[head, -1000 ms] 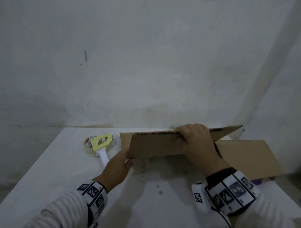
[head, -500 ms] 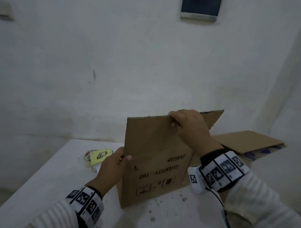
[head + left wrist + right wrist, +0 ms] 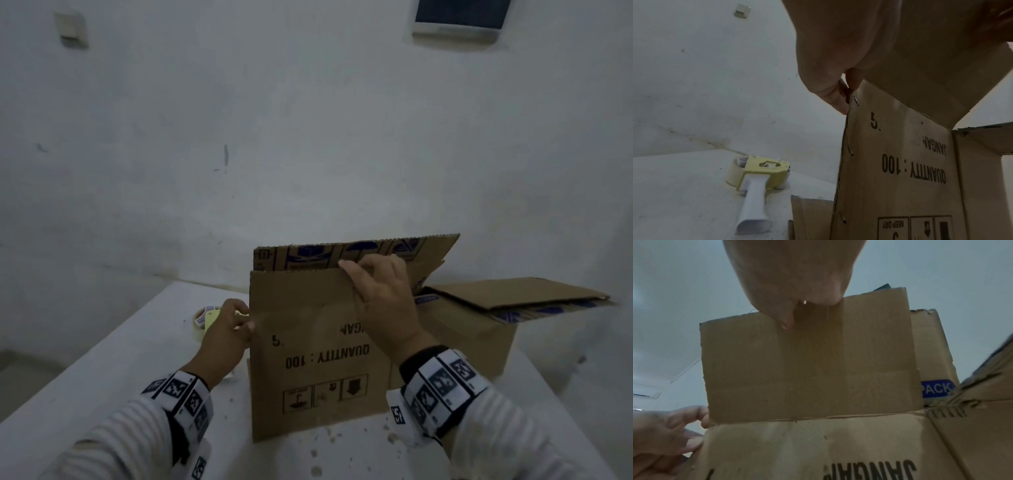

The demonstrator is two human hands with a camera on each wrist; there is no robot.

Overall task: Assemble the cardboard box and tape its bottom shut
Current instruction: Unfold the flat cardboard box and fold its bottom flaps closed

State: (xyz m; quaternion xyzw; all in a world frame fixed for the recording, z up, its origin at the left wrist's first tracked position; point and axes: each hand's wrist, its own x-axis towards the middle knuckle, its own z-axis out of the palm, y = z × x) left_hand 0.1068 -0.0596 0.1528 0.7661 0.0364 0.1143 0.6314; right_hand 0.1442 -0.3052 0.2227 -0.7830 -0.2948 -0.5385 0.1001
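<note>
A brown cardboard box (image 3: pixel 308 370) stands on edge on the white table (image 3: pixel 113 370), its printed text upside down, its flaps raised. My right hand (image 3: pixel 380 294) grips the top edge of the near flap (image 3: pixel 807 363), fingers curled over it. My left hand (image 3: pixel 227 334) pinches the box's stapled left edge (image 3: pixel 846 129) between thumb and fingers. The far flap (image 3: pixel 356 255) with blue print stands behind the near one. A yellow and white tape dispenser (image 3: pixel 760 181) lies on the table left of the box, mostly hidden behind my left hand in the head view.
A second cardboard box (image 3: pixel 479 329) with open flaps sits at the right behind the held one. A white wall (image 3: pixel 274 137) runs close behind the table. Small debris specks dot the table's near edge (image 3: pixel 325 445).
The flat box has been lifted from lying on the table to standing upright. Both hands rose with it, and the far flap now shows behind the near one.
</note>
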